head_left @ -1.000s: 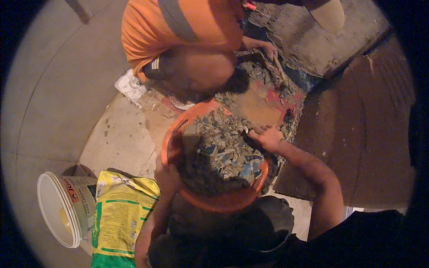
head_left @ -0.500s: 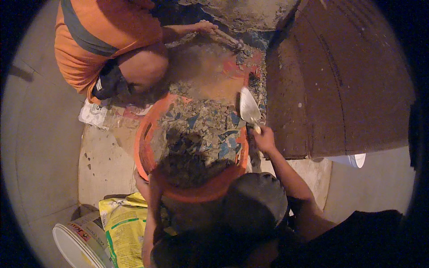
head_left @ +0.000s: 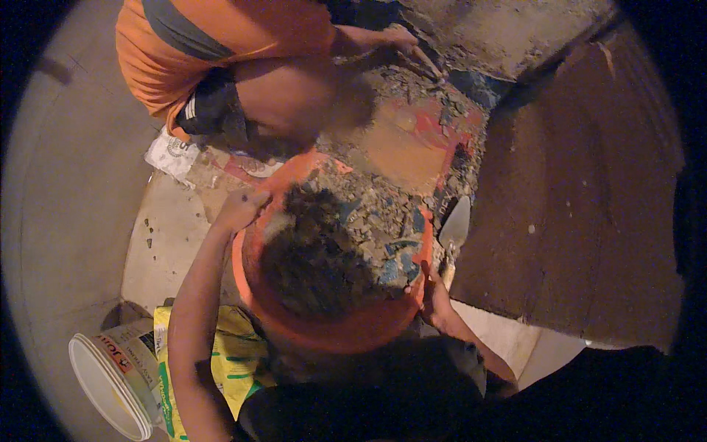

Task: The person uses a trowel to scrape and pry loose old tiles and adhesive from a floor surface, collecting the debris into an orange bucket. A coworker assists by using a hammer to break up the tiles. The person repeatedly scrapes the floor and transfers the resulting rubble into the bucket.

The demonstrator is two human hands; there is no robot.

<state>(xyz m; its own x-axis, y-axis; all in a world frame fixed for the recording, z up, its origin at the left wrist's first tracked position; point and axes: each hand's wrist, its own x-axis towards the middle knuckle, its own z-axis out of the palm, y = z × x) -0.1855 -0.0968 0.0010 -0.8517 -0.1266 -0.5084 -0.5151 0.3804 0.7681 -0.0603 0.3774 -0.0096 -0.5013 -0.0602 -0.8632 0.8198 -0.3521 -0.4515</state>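
An orange tub [head_left: 245, 283] full of broken grey rubble [head_left: 368, 221] with blue-green pieces stands in front of me. My left hand [head_left: 247, 210] is closed on its left rim, near the far side. At the right rim, my right hand [head_left: 436, 298] grips the tub, its fingers partly hidden by the side. A trowel [head_left: 456, 223] with a pale metal blade lies just beyond that hand, on debris between the tub and a brown panel. A dark shadow covers much of the rubble.
Across from me, a crouching person in orange [head_left: 243, 29] holds a tool [head_left: 427, 62] over debris. The brown panel [head_left: 560, 221] rises at the right. A yellow bag [head_left: 228, 353] and a white-lidded bucket [head_left: 110, 387] are at lower left. Loose chips [head_left: 149, 241] lie on the floor.
My right hand has let go of the trowel, now lying beside the tub, and taken the right rim. My left hand has moved farther up the left rim. The view has shifted.
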